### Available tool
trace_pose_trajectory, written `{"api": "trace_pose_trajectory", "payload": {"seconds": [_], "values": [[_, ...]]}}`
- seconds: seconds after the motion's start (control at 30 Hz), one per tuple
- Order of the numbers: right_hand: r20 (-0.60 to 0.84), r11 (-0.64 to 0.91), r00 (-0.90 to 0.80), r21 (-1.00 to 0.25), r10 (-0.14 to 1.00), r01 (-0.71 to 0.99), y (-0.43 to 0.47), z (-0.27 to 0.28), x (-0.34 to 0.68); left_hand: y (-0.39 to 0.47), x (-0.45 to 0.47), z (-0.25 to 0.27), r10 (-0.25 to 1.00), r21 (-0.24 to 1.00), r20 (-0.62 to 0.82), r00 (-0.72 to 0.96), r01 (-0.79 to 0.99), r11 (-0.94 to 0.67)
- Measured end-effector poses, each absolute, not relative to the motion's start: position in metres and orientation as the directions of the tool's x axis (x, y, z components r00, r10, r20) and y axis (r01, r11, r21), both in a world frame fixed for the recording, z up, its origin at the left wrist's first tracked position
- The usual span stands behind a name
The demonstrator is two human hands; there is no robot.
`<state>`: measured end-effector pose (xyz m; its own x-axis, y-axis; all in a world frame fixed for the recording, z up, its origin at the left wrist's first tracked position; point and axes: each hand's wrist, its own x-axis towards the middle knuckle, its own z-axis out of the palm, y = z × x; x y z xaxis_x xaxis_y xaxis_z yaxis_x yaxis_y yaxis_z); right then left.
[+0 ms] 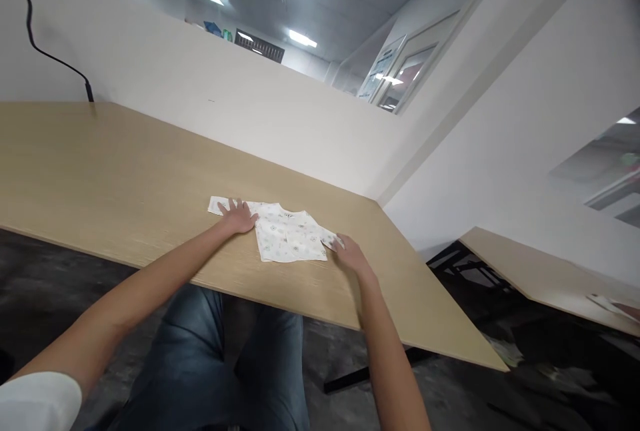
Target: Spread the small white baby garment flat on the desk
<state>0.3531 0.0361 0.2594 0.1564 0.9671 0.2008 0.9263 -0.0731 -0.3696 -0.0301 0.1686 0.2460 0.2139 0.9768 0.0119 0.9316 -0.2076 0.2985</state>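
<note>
Bare tabletop [125, 171] all around (white partition [200, 84] close behind, cable [30, 31] far left)

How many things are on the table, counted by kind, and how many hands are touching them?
Little white printed shirts: 1, lying flat on the wooden table
Black cables: 1, at the table's far left edge
Hands: 2, the left hand flat on a sleeve, the right hand at the other sleeve
Total: 4

Small white printed shirt [287, 234] lying flat on a wooden table [125, 177], left hand [239, 217] pressing flat on its left sleeve, right hand [350, 254] touching its right sleeve, black cable [35, 44] hanging down the white wall.
</note>
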Motion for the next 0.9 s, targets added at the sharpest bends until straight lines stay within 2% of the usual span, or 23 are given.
{"api": "trace_pose_trajectory", "payload": {"seconds": [0.03, 0.1, 0.23, 0.4, 0.47, 0.53, 0.6, 0.67, 0.73, 0.8, 0.9], "values": [[0.124, -0.128, 0.184, -0.36, 0.975, 0.924, 0.048, 0.259, 0.349, 0.171, -0.029, 0.242, 0.979, 0.304, 0.007, 0.202, 0.933, -0.195], [0.083, -0.173, 0.215, -0.353, 0.973, 0.92, 0.07, 0.255, 0.343, 0.182, -0.035, 0.238, 0.971, 0.303, 0.021, 0.239, 0.924, -0.234], [0.118, -0.239, 0.297, -0.356, 0.948, 0.904, 0.091, 0.246, 0.344, 0.209, -0.056, 0.239, 0.92, 0.271, 0.051, 0.389, 0.881, -0.388], [0.191, -0.273, 0.365, -0.383, 0.911, 0.882, 0.091, 0.244, 0.348, 0.218, -0.068, 0.245, 0.901, 0.258, 0.173, 0.397, 0.865, -0.431], [0.327, -0.194, 0.363, -0.449, 0.873, 0.872, 0.086, 0.247, 0.344, 0.216, -0.069, 0.245, 0.875, 0.265, 0.241, 0.42, 0.839, -0.476], [0.481, -0.031, 0.339, -0.541, 0.809, 0.84, 0.079, 0.253, 0.333, 0.214, -0.071, 0.243, 0.852, 0.276, 0.286, 0.437, 0.814, -0.511], [0.522, 0.131, 0.298, -0.635, 0.799, 0.761, 0.069, 0.261, 0.316, 0.214, -0.072, 0.241, 0.851, 0.28, 0.277, 0.445, 0.81, -0.515], [0.398, 0.189, 0.198, -0.744, 0.896, 0.641, 0.055, 0.27, 0.295, 0.216, -0.072, 0.239, 0.864, 0.266, 0.228, 0.45, 0.825, -0.499], [0.159, 0.158, -0.045, -0.83, 0.986, 0.535, 0.04, 0.28, 0.275, 0.217, -0.07, 0.237, 0.881, 0.246, 0.183, 0.437, 0.847, -0.471], [-0.055, 0.104, -0.308, -0.872, 0.95, 0.478, 0.027, 0.29, 0.26, 0.217, -0.067, 0.237, 0.898, 0.232, 0.153, 0.413, 0.868, -0.439], [-0.195, 0.051, -0.465, -0.884, 0.864, 0.465, 0.016, 0.3, 0.25, 0.216, -0.064, 0.238, 0.909, 0.212, 0.122, 0.398, 0.884, -0.415]]}}
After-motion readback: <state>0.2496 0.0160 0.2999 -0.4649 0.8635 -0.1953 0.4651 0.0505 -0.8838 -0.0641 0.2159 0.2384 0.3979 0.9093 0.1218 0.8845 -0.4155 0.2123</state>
